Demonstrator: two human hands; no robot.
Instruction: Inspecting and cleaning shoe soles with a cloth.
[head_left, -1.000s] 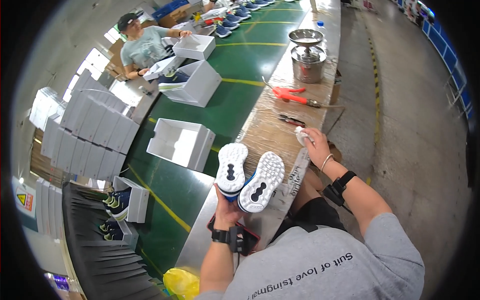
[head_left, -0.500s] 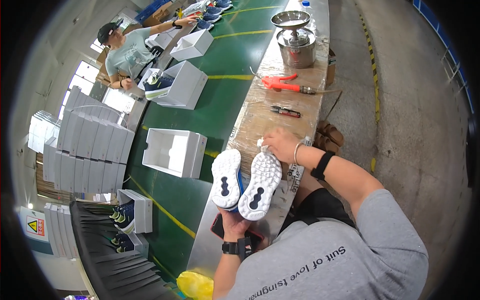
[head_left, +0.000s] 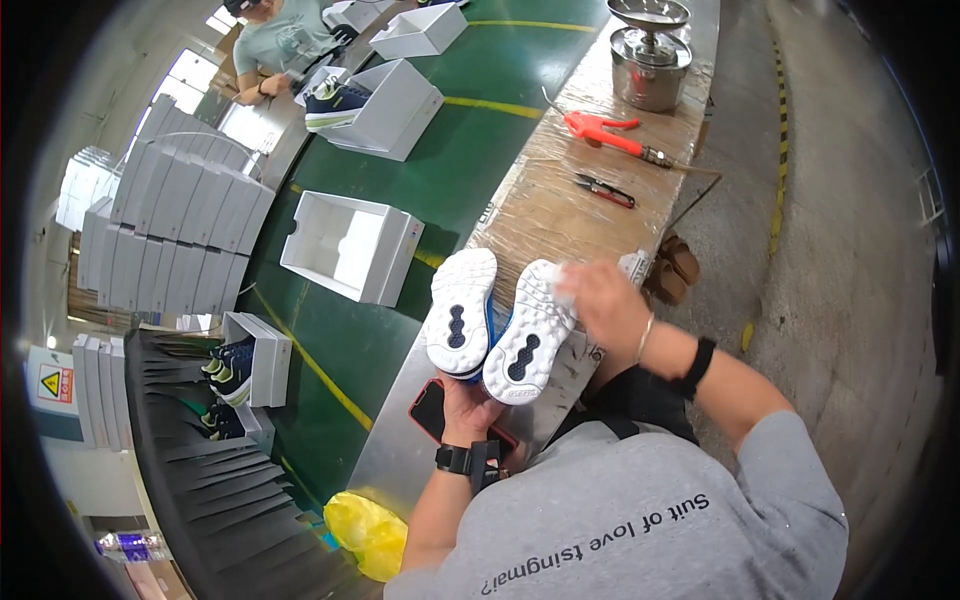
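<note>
My left hand (head_left: 467, 408) is closed under the heel ends of a pair of sneakers, holding them soles toward me. The left sneaker (head_left: 461, 310) and the right sneaker (head_left: 531, 335) have knobbly white soles with dark inserts, and a little blue upper shows between them. My right hand (head_left: 606, 308), smeared by motion, is at the right edge of the right sneaker's toe. A white wad that looks like a cloth (head_left: 566, 284) is pinched in its fingers. A dark phone with a red edge (head_left: 428, 410) lies on the bench by my left wrist.
The film-wrapped bench (head_left: 540, 215) bears red-handled thread snips (head_left: 606, 191), an orange air gun (head_left: 604, 131) and a metal pot (head_left: 651, 75). Left, a green conveyor (head_left: 330, 345) carries an open white box (head_left: 352, 247) and boxed sneakers. A co-worker (head_left: 285, 45) stands across it. A yellow bag (head_left: 365, 535) lies nearby.
My right hand has moved with the white wad from the tip of the right sneaker's toe to its right edge. The view has shifted, and the co-worker's outstretched arm is no longer visible.
</note>
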